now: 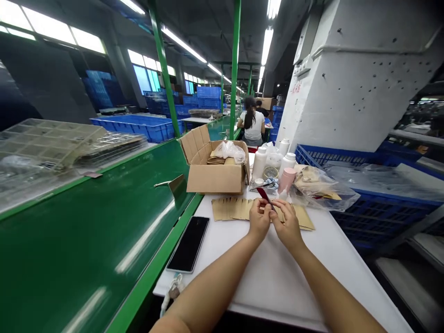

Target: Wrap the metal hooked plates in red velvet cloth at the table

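Evidently the left hand [261, 216] and right hand [286, 221] both pinch a thin dark red piece [262, 194] above the brown paper packets [229, 209], at twelve o'clock on the tabletop [277, 282], its free end toward eleven; a light, even fingertip grip on its edges should avoid bending.

L forearm [218, 276] & R forearm [333, 283] bare, angled fwd, converging. L hand [259, 220] & R hand [287, 225] v. close tog., fingers [282, 205] bent, both pinching.
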`<state>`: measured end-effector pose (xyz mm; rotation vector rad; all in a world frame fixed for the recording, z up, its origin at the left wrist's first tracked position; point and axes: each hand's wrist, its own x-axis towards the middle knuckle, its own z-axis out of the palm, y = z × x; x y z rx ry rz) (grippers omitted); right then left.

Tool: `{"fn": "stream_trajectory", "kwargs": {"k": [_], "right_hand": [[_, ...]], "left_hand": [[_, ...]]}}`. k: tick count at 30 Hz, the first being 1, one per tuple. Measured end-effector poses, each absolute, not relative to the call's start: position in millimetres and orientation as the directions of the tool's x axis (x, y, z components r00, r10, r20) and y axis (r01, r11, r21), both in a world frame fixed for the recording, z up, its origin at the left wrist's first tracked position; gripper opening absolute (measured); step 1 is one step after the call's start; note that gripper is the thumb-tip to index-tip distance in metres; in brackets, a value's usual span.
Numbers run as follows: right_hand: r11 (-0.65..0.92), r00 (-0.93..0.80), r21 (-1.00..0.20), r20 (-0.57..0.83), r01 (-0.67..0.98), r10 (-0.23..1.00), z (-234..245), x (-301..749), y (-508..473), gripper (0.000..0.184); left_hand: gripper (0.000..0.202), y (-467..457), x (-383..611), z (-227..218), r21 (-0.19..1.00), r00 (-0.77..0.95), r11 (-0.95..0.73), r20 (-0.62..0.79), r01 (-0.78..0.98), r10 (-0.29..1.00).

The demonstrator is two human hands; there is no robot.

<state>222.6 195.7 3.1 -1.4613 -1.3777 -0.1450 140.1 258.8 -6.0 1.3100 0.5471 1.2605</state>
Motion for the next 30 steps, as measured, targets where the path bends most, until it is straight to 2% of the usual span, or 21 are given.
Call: {"fn": "stream_trajectory", "kwargs": {"k": [7, 16, 22, 25, 30], "right_hand": [[0.273, 0.433, -0.706, 0.644, 0.653, 0.630, 14, 221, 191, 0.025], [0.255, 0.416, -0.626, 0.717, 0.737, 0.559, 16, 217, 188, 0.021], [0.263, 0.441, -0.636, 0.723, 0.725, 0.533, 16, 218, 189, 0.029], [0.249, 0.473, -0.649, 0.719, 0.719, 0.509, 17, 221, 189, 0.025], [0.212, 0.542, -0.664, 0.722, 0.717, 0.430, 21, 231, 188, 0.020]], "left_hand": [[0.020, 260, 136, -5, 0.876, 0.359, -0.340, 0.456, -0.341, 0.814], [0.023, 259, 135, -5, 0.861, 0.411, -0.376, 0.498, -0.343, 0.764], [0.034, 255, 136, -3, 0.876, 0.436, -0.392, 0.481, -0.282, 0.761], [0.042, 250, 133, 0, 0.862, 0.462, -0.443, 0.506, -0.246, 0.728], [0.038, 249, 129, 2, 0.824, 0.481, -0.503, 0.563, -0.261, 0.673]]}}
